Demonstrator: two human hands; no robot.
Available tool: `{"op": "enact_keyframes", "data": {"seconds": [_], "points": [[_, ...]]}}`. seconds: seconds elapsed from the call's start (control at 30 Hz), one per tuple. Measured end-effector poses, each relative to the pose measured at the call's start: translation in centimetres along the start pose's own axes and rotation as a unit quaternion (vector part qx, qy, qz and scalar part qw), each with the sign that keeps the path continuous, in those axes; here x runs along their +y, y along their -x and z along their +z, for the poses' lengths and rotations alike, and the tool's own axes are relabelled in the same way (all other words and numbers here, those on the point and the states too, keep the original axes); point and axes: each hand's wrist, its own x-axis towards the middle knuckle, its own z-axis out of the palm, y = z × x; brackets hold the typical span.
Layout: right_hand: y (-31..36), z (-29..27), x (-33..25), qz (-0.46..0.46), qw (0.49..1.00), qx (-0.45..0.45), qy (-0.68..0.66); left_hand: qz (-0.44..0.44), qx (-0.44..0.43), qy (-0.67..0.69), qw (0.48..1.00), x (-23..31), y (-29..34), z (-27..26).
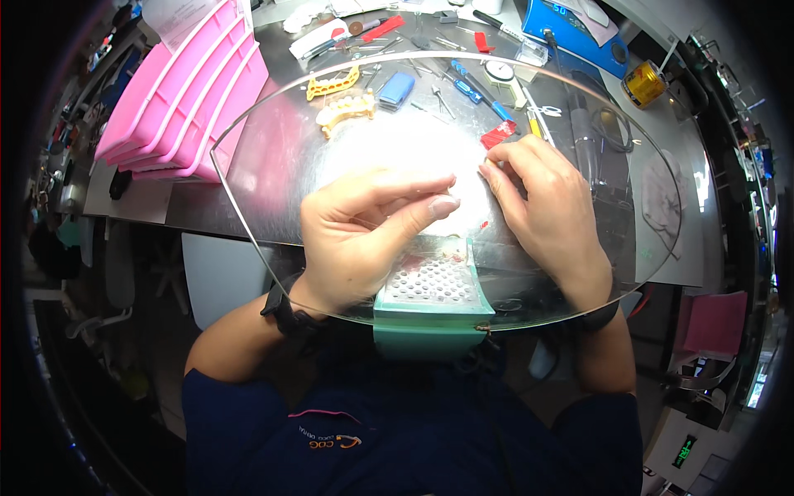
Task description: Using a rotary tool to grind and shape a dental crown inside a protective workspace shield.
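— What are the fingers [442,204] doing?
— The left hand [364,236] pinches narrow, thumb to fingertips; whatever it grips is too small to tell. The right hand [542,202] curls just beside it, fingertips bent in; what they hold I cannot tell.
— Anything in the way?
— A clear curved shield [273,165] lies between the camera and both hands. Under them, at the worktop's [207,211] near edge, sits a green perforated tray [432,289].
— And farther out?
— Yellow dental models [343,112] toward the far edge, stacked pink trays [186,91] at the far left corner, a blue device [575,33] at the far right.
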Motion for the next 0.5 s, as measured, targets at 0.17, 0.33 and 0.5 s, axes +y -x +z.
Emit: {"op": "enact_keyframes", "data": {"seconds": [0.17, 0.33, 0.5], "points": [[0.0, -0.1, -1.4, -0.023, 0.956, 0.038, -0.290, -0.098, 0.050, 0.071, 0.991, 0.5, -0.2, 0.6], [0.3, 0.8, -1.6, -0.045, 0.909, 0.068, -0.409, -0.103, 0.044, 0.068, 0.991, 0.6, -0.2, 0.5], [0.2, 0.3, -1.5, -0.059, 0.914, 0.064, -0.396, -0.097, 0.029, 0.046, 0.994, 0.6, -0.5, 0.4]]}}
